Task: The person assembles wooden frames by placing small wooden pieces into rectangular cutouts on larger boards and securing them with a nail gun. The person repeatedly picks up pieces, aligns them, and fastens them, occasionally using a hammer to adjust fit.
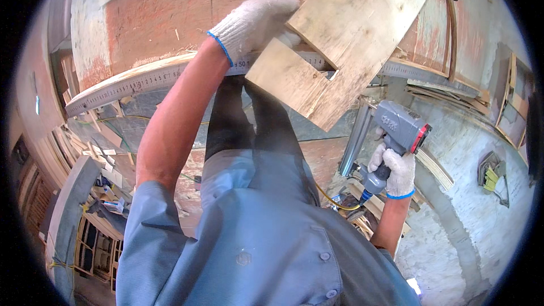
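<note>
My left hand (252, 22), in a white knit glove with a blue cuff, grips a pale plywood board (362, 22) by its notched side. The board is tilted and juts out past the workbench's near edge; a square cut-out shows in it. The fingertips are partly hidden behind the wood. My right hand (400, 173), gloved the same way, is wrapped round the handle of a grey air nail gun (399, 126) with a red end cap. The gun is held low to the right, below the bench edge and apart from the board. A yellow air hose (334, 204) runs from its handle.
A steel ruler strip (147, 79) lines the near edge of the reddish workbench (164, 22). A hammer (451, 34) lies on the bench at the right. Wood strips (435, 169) and offcuts lie on the floor, and a grey frame (71, 215) stands at lower left.
</note>
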{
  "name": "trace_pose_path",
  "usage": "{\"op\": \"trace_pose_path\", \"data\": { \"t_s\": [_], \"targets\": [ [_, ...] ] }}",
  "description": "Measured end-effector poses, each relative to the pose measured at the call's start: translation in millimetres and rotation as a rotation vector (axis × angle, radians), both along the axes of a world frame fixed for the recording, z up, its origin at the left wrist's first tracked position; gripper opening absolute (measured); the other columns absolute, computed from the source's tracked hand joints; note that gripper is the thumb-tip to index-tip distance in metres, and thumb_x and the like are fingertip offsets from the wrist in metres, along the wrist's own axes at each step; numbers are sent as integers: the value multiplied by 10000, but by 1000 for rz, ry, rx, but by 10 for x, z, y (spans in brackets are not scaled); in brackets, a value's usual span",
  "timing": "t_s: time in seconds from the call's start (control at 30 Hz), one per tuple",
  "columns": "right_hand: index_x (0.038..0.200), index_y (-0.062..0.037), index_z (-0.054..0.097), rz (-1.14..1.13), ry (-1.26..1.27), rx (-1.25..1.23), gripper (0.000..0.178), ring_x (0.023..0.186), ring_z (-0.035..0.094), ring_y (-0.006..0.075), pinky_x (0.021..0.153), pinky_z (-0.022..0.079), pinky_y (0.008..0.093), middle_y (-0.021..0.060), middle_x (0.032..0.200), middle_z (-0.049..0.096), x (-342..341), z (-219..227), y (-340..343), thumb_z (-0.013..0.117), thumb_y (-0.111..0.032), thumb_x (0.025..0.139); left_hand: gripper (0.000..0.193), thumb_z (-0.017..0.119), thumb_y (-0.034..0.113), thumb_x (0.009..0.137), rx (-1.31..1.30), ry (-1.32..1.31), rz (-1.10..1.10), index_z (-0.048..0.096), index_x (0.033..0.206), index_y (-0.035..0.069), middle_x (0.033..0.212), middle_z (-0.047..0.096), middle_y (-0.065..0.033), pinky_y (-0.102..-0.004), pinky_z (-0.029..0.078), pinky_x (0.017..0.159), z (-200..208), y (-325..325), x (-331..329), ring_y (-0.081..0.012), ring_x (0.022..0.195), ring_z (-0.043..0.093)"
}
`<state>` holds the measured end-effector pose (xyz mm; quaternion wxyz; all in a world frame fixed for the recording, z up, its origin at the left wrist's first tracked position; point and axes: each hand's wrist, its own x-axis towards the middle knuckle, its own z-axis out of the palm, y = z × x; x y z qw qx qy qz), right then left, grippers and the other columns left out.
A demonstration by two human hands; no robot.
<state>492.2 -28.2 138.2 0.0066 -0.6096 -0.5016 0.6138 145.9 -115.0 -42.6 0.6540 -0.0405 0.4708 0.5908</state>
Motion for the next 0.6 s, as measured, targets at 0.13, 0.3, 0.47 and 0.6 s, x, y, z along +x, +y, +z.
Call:
{"op": "trace_pose_path", "data": {
  "t_s": [0.13, 0.3, 0.47, 0.6],
  "targets": [
    [1325, 71, 572, 7, 1, 1, 555, 602, 603, 191, 560, 549, 359, 89, 742, 608, 14, 34, -4, 681, -140, 823, 425, 684, 370, 1003, 8, 55, -41, 730, 1254, 29, 1040, 768, -100, -343, 629, 688, 38, -29, -8, -170, 851, 753],
    [1288, 63, 587, -7, -33, 0, 513, 644, 613, 186, 625, 512, 335, 93, 745, 635, -43, 122, -24, 629, -86, 799, 421, 680, 372, 1007, 35, 79, -66, 732, 1255, 36, 1048, 768, -96, -330, 622, 670, -85, -38, -18, -163, 849, 752],
    [1279, 63, 592, 19, -94, 53, 484, 659, 621, 174, 635, 517, 326, 86, 776, 653, -44, 211, 1, 635, -60, 813, 449, 665, 399, 1026, 18, 83, -106, 714, 1281, 33, 1087, 760, -89, -344, 621, 710, -31, -31, -27, -175, 848, 745],
    [1325, 91, 575, 95, -71, 96, 558, 624, 603, 195, 590, 525, 338, 98, 750, 609, -122, 201, 44, 678, -138, 826, 469, 662, 438, 1027, 6, 113, -53, 714, 1256, 33, 1090, 738, -68, -332, 607, 741, -58, -35, 6, -166, 880, 722]
  ]
}}
